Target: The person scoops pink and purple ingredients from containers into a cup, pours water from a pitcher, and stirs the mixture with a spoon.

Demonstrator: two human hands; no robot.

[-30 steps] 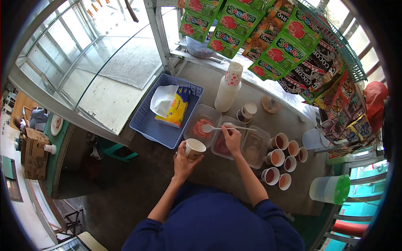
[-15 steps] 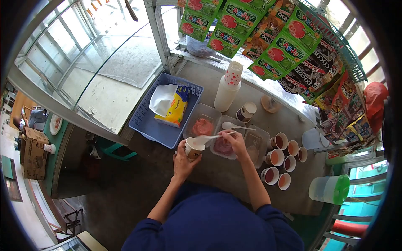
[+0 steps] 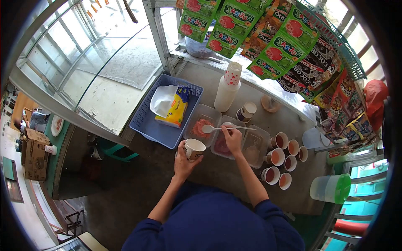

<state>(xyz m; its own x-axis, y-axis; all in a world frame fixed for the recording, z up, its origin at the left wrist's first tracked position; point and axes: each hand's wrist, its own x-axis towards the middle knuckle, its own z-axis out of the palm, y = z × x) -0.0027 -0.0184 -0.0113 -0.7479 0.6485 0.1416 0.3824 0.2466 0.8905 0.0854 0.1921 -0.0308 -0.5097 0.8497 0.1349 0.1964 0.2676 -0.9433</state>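
Note:
My left hand [image 3: 183, 164] is wrapped round a white paper cup [image 3: 195, 146], its mouth facing up. In my right hand [image 3: 233, 139] is a white plastic spoon [image 3: 209, 129], its bowl over the red-pink powder [image 3: 201, 124] in the left clear tub. The middle tub, holding darker pink powder [image 3: 222, 144], lies partly under my right hand. A second white spoon [image 3: 243, 127] rests across the tubs. To the right is a tub [image 3: 253, 151] with pale contents. Several paper cups with red or orange contents [image 3: 275, 157] stand beyond it.
A blue basket [image 3: 140, 121] holds a yellow tissue pack. Behind the tubs stand a tall cup stack [image 3: 228, 92] and a shorter one [image 3: 247, 111]. Green sachets [image 3: 274, 54] hang above. At the right is a green-lidded container [image 3: 331, 188]. A glass case [image 3: 104, 75] stands left.
The spoon in my right hand has moved from over the cup to over the red-pink powder, up and slightly right. My left hand still holds the cup in nearly the same place.

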